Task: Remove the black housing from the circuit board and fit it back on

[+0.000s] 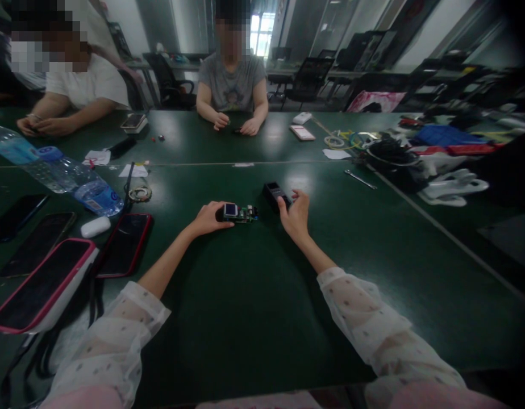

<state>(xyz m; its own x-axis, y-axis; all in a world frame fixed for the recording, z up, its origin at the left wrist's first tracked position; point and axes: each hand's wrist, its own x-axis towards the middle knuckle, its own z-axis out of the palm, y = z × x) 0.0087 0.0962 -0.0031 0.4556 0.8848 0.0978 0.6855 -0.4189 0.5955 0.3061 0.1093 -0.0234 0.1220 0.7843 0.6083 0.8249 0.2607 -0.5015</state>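
Near the middle of the dark green table [254, 295], my left hand [209, 219] grips the left end of a small circuit board [245, 213] that carries a little screen. To the right of it, my right hand [297, 215] has its thumb and fingers round the lower right end of a black rectangular case [275, 193]. A gap separates the board from the case. Part of each object is hidden behind the fingers.
Phones [125, 244], a white earbud case [95, 227] and plastic bottles [92, 187] lie at the left. A wrench [360, 179] and piled cables [388, 150] are at the right. Two people sit across the table.
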